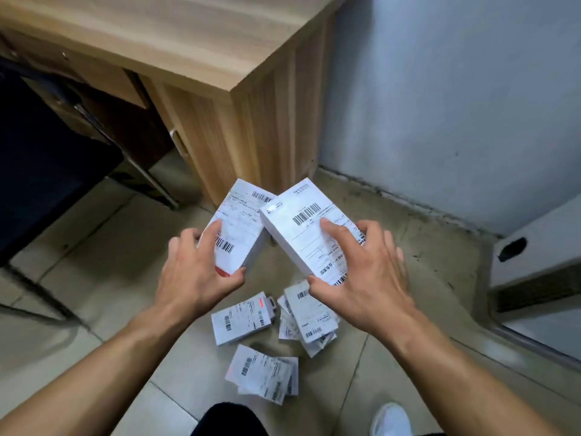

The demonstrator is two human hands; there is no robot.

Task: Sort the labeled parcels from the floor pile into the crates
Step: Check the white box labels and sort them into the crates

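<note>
Center frame: left hand [201, 272] grips one white box [240, 225], right hand [364, 265] grips another box [309, 228] (labels up); floor pile [273, 338] below w/ more.

We count two white labeled boxes held up above the floor pile [270, 338], one in the left hand [195, 272] and one in the right hand [367, 269]. In the pile itself we cannot count the overlapping parcels exactly. We see one wooden desk [176, 42] beyond the pile.

Barcodes on white box labels [309, 243], small print blurred, Chinese characters near one label's lower edge, not legible
</note>
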